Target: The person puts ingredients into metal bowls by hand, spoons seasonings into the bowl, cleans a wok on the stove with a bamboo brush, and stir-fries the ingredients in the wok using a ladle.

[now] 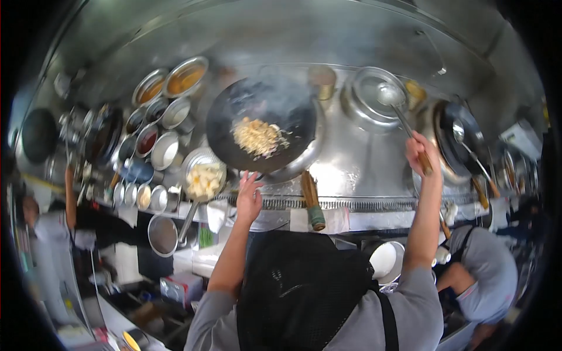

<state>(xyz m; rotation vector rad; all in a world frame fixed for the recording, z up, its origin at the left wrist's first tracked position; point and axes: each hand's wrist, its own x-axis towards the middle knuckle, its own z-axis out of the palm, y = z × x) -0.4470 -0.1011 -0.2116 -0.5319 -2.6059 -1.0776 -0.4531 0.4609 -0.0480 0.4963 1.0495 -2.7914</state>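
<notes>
Steam rises from a large black wok (228, 143), which holds a heap of pale chopped food (256, 137). My left hand (250, 196) is at the wok's near rim, fingers apart, with nothing seen in it; whether it touches the rim is unclear. Out to the right, my right hand (420, 153) grips the wooden handle of a long metal ladle (403, 120). The ladle's bowl is over a round metal pot (377, 88) at the back of the stove. Beside the wok, a strainer (219, 189) holds pale yellow chunks (205, 179).
Bowls of sauces and seasonings (165, 149) crowd the left. A bamboo brush (313, 202) lies on the front edge, near a cloth (336, 220). Another wok (462, 140) stands right. People are at both sides, one bent over (486, 275) at lower right.
</notes>
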